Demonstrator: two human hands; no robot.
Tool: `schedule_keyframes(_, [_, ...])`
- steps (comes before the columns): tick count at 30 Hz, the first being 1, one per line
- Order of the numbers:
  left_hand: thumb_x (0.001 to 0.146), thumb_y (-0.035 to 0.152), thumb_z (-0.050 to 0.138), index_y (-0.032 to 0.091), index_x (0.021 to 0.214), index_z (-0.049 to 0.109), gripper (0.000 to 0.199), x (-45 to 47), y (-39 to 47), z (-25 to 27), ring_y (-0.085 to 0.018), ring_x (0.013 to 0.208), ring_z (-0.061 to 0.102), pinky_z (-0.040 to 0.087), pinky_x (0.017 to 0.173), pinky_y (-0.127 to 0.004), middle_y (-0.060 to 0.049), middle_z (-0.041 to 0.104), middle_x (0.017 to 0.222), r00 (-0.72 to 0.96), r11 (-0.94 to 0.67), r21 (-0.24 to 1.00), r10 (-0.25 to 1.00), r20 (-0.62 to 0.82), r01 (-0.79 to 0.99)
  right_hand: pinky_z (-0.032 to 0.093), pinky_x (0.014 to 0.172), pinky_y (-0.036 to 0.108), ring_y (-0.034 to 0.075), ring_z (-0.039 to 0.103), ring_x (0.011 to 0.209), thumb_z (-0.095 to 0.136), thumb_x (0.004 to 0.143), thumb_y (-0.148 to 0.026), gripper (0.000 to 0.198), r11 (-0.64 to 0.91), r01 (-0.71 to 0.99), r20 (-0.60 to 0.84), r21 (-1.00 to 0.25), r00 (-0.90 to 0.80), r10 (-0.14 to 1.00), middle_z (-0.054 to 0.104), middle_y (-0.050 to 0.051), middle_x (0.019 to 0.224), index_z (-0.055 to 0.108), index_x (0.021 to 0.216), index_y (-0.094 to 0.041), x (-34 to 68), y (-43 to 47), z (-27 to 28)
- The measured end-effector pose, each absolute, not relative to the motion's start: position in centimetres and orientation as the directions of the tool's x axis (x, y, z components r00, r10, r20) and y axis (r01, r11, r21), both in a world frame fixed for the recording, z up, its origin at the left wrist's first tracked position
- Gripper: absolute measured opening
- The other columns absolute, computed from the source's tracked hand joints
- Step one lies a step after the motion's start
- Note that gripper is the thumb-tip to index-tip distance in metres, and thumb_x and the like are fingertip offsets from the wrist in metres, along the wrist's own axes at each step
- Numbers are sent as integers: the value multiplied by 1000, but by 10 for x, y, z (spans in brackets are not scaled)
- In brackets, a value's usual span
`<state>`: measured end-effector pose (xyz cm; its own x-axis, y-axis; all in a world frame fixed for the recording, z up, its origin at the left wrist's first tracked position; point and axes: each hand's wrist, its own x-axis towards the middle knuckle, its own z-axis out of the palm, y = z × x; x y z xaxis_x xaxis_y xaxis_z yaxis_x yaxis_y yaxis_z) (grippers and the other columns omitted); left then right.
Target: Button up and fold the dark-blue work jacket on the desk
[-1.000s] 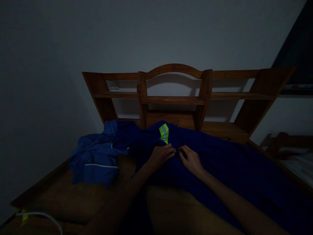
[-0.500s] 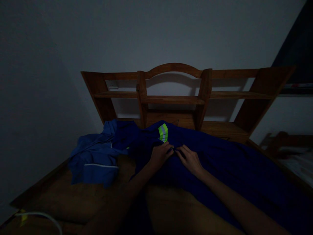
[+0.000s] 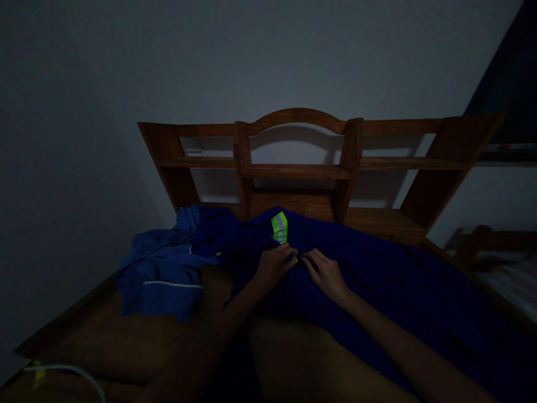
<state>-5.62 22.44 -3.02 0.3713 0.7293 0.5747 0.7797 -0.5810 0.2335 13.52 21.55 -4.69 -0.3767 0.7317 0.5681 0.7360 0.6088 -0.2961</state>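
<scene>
A dark blue garment with a yellow-green and silver reflective strip lies spread over the wooden surface. My left hand is closed on its cloth just below the strip, fingertips pinched together. Close beside it, my right hand has its fingers bent and pinched at the same cloth. A small gap separates the two sets of fingertips, with a tiny bright green edge showing there. The dim light hides exactly which part of the garment is between them.
A lighter blue garment with white piping lies crumpled at the left. Behind stands a wooden headboard with shelves against the wall. A pale cable curves at the lower left. The wooden bed surface shows around the clothes.
Almost nothing differs. Both hands stay at the same spot on the dark blue garment, and the view has shifted very slightly.
</scene>
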Motion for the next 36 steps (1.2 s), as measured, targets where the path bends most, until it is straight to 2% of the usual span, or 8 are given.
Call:
schedule_keyframes(7, [86, 32, 51, 28, 106, 58, 22, -62, 225, -28, -9, 87, 55, 39, 73, -19, 4, 57, 99, 444, -657, 274, 705, 553, 702, 39, 75, 23, 12, 53, 87, 31, 96, -35, 25, 588, 737, 588, -332, -326, 740, 54, 0, 98, 52, 103, -24, 135, 215, -47])
schedule_keyframes(13, [88, 33, 48, 28, 107, 58, 23, -65, 228, -31, -8, 85, 55, 40, 72, -18, 3, 57, 96, 485, -701, 268, 671, 560, 661, 38, 73, 23, 12, 53, 84, 31, 96, -36, 26, 570, 736, 587, -365, -294, 754, 54, -1, 93, 53, 95, -22, 134, 213, -48])
schedule_keyframes(16, [90, 35, 45, 30, 117, 54, 29, -63, 227, -31, -9, 87, 56, 40, 70, -18, 3, 57, 102, 501, -697, 212, 662, 558, 685, 38, 72, 24, 12, 53, 85, 31, 96, -36, 25, 585, 734, 592, -346, -313, 743, 54, -1, 94, 52, 97, -23, 135, 215, -49])
schedule_keyframes(18, [90, 35, 44, 33, 129, 43, 39, -62, 225, -30, -9, 88, 57, 40, 67, -19, 2, 56, 107, 528, -691, 143, 653, 543, 708, 38, 71, 24, 12, 53, 86, 30, 96, -35, 25, 596, 729, 592, -336, -329, 736, 53, 0, 96, 52, 98, -22, 135, 216, -49])
schedule_keyframes(20, [91, 34, 43, 34, 134, 37, 43, -61, 223, -29, -9, 88, 57, 41, 68, -19, 3, 55, 109, 552, -691, 102, 649, 523, 716, 38, 72, 24, 12, 53, 86, 30, 96, -35, 25, 602, 728, 589, -328, -341, 733, 53, 0, 96, 51, 98, -22, 136, 216, -49])
schedule_keyframes(25, [91, 36, 42, 30, 124, 48, 35, -61, 221, -30, -9, 91, 57, 41, 72, -20, 4, 54, 113, 529, -682, 132, 661, 532, 719, 39, 74, 24, 13, 53, 86, 30, 96, -36, 26, 603, 728, 577, -327, -351, 737, 53, 1, 96, 52, 98, -21, 137, 215, -47])
schedule_keyframes(36, [90, 33, 42, 31, 120, 51, 32, -57, 222, -32, -9, 88, 58, 40, 69, -20, 4, 57, 107, 478, -648, 149, 679, 557, 747, 40, 74, 24, 13, 53, 85, 31, 95, -36, 27, 611, 717, 571, -334, -361, 737, 53, 2, 94, 53, 99, -21, 137, 215, -44])
